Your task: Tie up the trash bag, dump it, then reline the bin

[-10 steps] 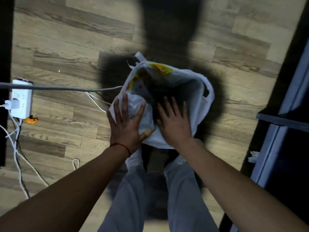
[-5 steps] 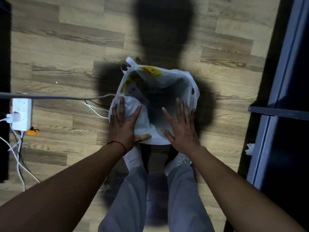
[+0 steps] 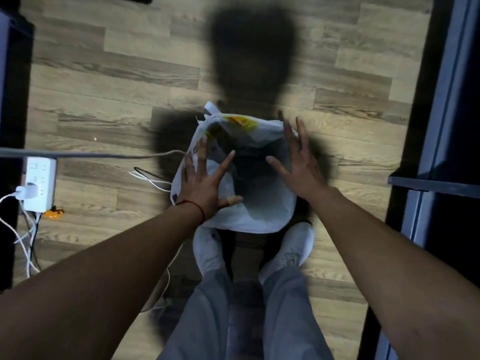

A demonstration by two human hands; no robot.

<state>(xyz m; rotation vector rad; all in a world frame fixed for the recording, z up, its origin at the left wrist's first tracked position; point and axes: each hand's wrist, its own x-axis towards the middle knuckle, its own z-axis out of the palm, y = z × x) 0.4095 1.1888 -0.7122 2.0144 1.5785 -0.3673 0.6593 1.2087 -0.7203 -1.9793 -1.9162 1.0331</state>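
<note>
Both arms stretched forward – left hand [image 3: 205, 181] flat, fingers spread; right hand [image 3: 301, 165] raised, fingers splayed

The wood-plank floor [image 3: 104, 74] lay dimly lit. A white power strip [image 3: 39, 183] sat well left of the left hand [image 3: 205, 183], cables [image 3: 23, 245] trailing.

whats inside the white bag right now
The white bag is open, showing only pale inner plastic and a dark shadowed hollow; no contents can be made out. The left hand covers its left side; the right hand hovers by the right rim.
</note>
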